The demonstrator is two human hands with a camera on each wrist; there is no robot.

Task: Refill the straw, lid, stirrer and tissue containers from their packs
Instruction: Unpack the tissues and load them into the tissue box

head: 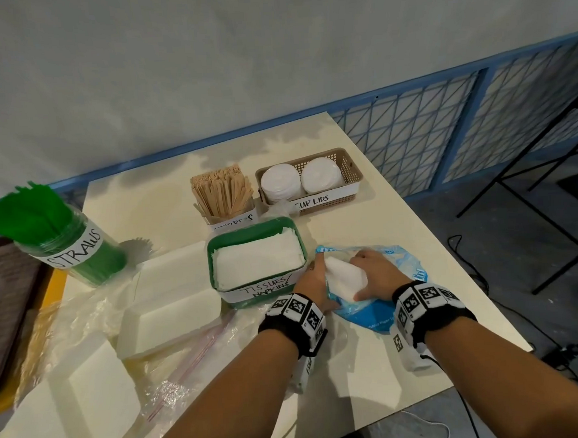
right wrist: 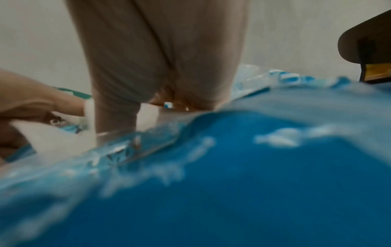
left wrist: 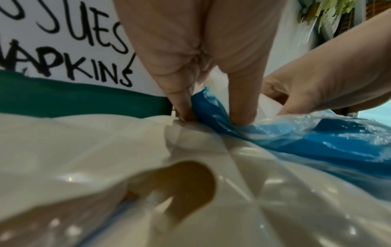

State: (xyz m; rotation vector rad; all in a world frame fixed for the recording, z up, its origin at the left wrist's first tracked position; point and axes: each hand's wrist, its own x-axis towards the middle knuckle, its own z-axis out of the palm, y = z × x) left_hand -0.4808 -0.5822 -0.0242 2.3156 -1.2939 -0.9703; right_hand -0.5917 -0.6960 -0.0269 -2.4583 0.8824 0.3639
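A blue plastic tissue pack [head: 399, 273] lies on the table just right of the green tissue container [head: 215, 257], which is labelled TISSUES/NAPKINS and holds white tissues. A white tissue stack [head: 347, 278] sticks out of the pack's open end. My right hand [head: 360, 275] grips this stack, thumb on its near side and fingers over the far side. My left hand [head: 321, 277] is at the stack's left. In the left wrist view its fingers [left wrist: 241, 103] pinch the blue pack edge [left wrist: 207, 107] down at the table. The right wrist view shows blurred blue pack [right wrist: 232, 167] and the tissue stack [right wrist: 61, 142].
A jar of green straws [head: 62, 239] stands at the left. Wooden stirrers [head: 223, 195] and a beige cup lids basket [head: 352, 177] stand behind the tissue container. White foam pieces [head: 170, 293] and clear plastic bags [head: 188, 360] cover the near left. The table edge [head: 470, 275] is close on the right.
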